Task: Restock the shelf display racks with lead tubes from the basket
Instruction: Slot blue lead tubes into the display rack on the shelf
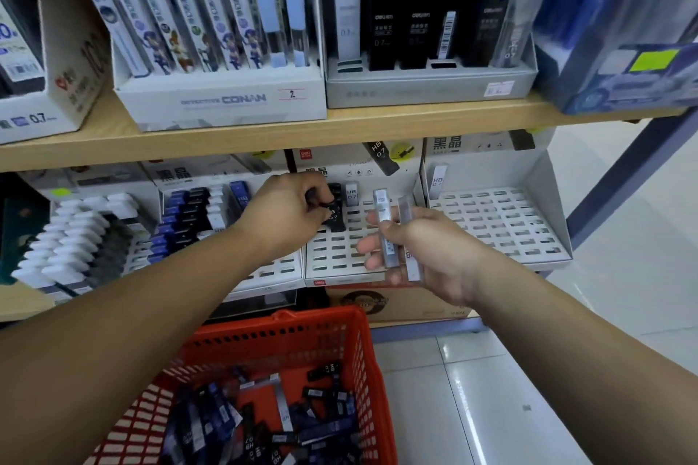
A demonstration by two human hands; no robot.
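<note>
Left hand (pixel 291 208): pinching one black tube (pixel 335 213) at the middle rack (pixel 336 257).
Right hand (pixel 426 253): gripping two clear tubes (pixel 386 226).
Basket (pixel 287 332): one, holding many tubes.

Basket (pixel 340 332): red, walls pierced in a grid of small holes. Lead tubes (pixel 287 423) in it: black, dark blue and grey, with white lettering. Black tube (pixel 335 213) in the left hand (pixel 287 206): white characters. Clear tubes (pixel 385 223) in the right hand (pixel 426 249): translucent grey. Rack (pixel 502 223): white, rows of dark slots. Shelf (pixel 340 128): pale wood tone. Sticker (pixel 651 58): yellow-green. Floor (pixel 491 389): glossy white tiles.
</note>
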